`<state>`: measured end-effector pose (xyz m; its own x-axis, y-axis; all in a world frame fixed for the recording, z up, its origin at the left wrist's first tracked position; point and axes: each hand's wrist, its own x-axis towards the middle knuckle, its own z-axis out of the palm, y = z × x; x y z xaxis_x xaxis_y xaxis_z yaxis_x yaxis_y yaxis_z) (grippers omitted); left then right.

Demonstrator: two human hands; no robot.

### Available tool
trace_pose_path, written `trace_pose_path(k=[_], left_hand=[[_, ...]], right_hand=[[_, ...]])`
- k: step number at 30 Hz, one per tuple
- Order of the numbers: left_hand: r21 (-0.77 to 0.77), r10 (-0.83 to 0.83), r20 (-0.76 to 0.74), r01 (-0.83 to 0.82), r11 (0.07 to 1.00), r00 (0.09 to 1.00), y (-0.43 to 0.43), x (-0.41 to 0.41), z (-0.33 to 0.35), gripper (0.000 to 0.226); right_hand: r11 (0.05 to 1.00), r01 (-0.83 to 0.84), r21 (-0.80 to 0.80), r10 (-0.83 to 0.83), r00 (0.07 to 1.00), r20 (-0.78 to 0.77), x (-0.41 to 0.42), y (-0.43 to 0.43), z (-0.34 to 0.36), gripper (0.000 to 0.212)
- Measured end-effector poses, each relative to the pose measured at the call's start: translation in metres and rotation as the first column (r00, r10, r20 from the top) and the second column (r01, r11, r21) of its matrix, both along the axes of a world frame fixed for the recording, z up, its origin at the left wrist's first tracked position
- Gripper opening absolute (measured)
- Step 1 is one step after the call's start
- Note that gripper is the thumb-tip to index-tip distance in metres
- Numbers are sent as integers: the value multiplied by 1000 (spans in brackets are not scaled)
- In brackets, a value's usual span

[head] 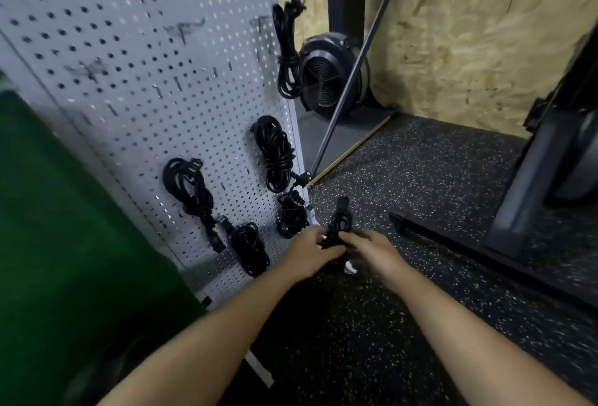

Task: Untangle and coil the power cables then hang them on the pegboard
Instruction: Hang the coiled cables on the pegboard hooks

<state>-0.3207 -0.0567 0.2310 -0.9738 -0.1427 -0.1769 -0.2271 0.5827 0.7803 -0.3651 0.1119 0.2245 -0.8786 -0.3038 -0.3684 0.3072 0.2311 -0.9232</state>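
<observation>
A grey pegboard (pixel 129 59) stands at the left. Several coiled black power cables hang on it: one at the lower left (pixel 187 184), one higher to the right (pixel 275 153), a small one near the board's edge (pixel 291 214) and one low down (pixel 250 248). Another bundle (pixel 286 49) hangs at the board's upper right edge. My left hand (pixel 310 252) and my right hand (pixel 377 252) both grip a small black cable bundle (pixel 338 221) just right of the board's lower corner. Its plug end sticks up above my fingers.
A green surface (pixel 64 227) fills the lower left. A black fan (pixel 326 79) sits on the floor behind the board, with a thin slanting rod (pixel 356 62) in front of it. A dark machine frame (pixel 517 195) stands at the right on speckled rubber flooring (pixel 420 179).
</observation>
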Motion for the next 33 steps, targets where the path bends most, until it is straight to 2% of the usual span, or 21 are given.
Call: trace_pose_path(k=[2,4,6,8,10,11,12,14,16,18,20,23,25,27,28,30,33], left_hand=[[-32,14,-144,-18,999,989,1,10,28,39],[-36,20,-236,-30,999,971,1,24,59,46],[-39,16,-270,-28,999,963,-2,38,89,53],[-91,-41,-293,15,996,955,-6,52,117,50],[-145,-101,-317,57,988,943,-12,62,140,38],[-171,-125,-337,70,983,933,-14,68,153,30],[-203,-137,-350,68,977,927,-18,71,165,31],[-283,-167,-365,62,957,916,-26,76,187,43],[-361,-177,-371,33,932,912,-36,81,207,53],[-407,-168,-421,-21,913,892,-43,88,230,54],[-417,-153,-513,-90,904,845,-49,95,255,45],[-437,-166,-653,-188,880,739,-56,104,294,31],[-454,-196,-712,-230,861,674,-61,104,318,33],[-514,-234,-727,-284,809,646,-68,102,339,37],[-556,-247,-718,-323,766,650,-73,99,349,40],[-657,-248,-652,-369,658,717,-84,89,365,48],[-795,-202,-403,-232,561,893,-99,74,378,63]], right_hand=[[995,30,-99,-37,997,-74,16,-9,30,11],[974,58,-218,-88,988,-127,27,-15,58,19],[941,94,-325,-151,976,-155,34,-18,76,10],[920,87,-383,-157,975,-155,40,-22,92,56],[900,46,-434,-155,963,-219,45,-25,109,65],[896,20,-444,-147,956,-255,48,-27,120,67],[897,7,-443,-143,951,-275,50,-30,130,73],[900,-8,-436,-149,934,-325,51,-38,149,83],[906,-17,-422,-158,913,-375,52,-47,169,78],[921,-29,-389,-163,876,-453,53,-57,186,67],[934,-26,-357,-175,836,-519,52,-67,203,56],[943,-10,-332,-200,782,-590,49,-84,227,56],[950,-20,-310,-198,733,-651,48,-95,241,61],[959,-13,-282,-196,688,-698,47,-105,254,59],[963,-1,-268,-198,673,-713,48,-110,261,55],[968,16,-252,-201,652,-731,47,-120,275,49],[968,57,-243,-225,623,-749,43,-137,287,49]])
